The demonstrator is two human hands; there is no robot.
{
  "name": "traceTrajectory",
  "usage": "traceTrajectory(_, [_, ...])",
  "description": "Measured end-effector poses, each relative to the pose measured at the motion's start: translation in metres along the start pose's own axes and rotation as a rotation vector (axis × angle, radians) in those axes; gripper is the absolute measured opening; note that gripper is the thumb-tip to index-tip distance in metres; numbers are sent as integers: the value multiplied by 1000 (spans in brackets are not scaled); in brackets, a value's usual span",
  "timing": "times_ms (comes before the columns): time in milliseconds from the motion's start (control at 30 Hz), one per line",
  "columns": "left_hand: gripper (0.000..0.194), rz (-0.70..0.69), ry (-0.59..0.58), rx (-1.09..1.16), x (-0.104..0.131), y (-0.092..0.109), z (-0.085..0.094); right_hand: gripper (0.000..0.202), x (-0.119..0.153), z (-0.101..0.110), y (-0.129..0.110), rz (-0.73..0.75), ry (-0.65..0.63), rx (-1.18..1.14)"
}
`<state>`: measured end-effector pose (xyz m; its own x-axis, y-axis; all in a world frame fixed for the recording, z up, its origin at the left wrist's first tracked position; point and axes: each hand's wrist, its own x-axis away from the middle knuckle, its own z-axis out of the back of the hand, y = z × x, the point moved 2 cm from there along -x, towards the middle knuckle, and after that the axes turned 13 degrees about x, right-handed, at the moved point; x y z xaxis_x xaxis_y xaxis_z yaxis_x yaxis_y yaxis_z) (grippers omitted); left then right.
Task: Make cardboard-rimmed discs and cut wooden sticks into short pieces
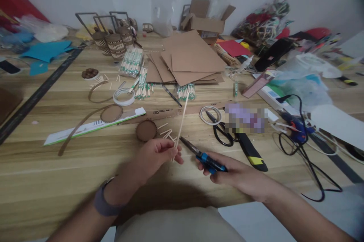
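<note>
Between the thumb and fingers of my left hand (160, 154), a thin wooden chopstick (182, 120) points up and away from me. My right hand (224, 170) grips a utility knife (210, 161) by its blue-and-black handle. Its blade tip points left, close to the chopstick; whether they touch I cannot tell. Just beyond my left hand sit a round brown cardboard piece (146, 131) with a raised rim and several short cut stick pieces (165, 132). Bundles of chopsticks in green-marked wrappers (131, 62) lie farther back.
Black-handled scissors (223, 134) and a black-and-yellow cutter (253, 153) lie to the right, near a blue glue gun (297, 134) with a looping cord. Tape rolls (124, 97), cardboard sheets (196, 54) and small stick-covered barrels (115, 44) stand or lie farther back.
</note>
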<state>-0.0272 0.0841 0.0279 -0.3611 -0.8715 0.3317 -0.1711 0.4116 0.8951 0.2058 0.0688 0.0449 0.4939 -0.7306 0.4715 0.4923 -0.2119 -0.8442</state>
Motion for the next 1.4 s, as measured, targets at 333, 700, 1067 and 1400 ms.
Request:
traceTrajectory(333, [22,57,-116,66,2,-9,-12,39,-8,-7,-7,-77,-84,-15])
traceTrajectory(700, [22,88,-144,-6,4,-8,-10,41,-11,-7,-16,-195,-171,-64])
traceTrajectory(1067, [20,92,-182,4,3,-6,-12,40,-12,-7,-16,-211,-201,-87])
traceTrajectory(1400, [25,111,-176,-70,4,-4,-13,35,-15,-9,-9,-124,-159,158])
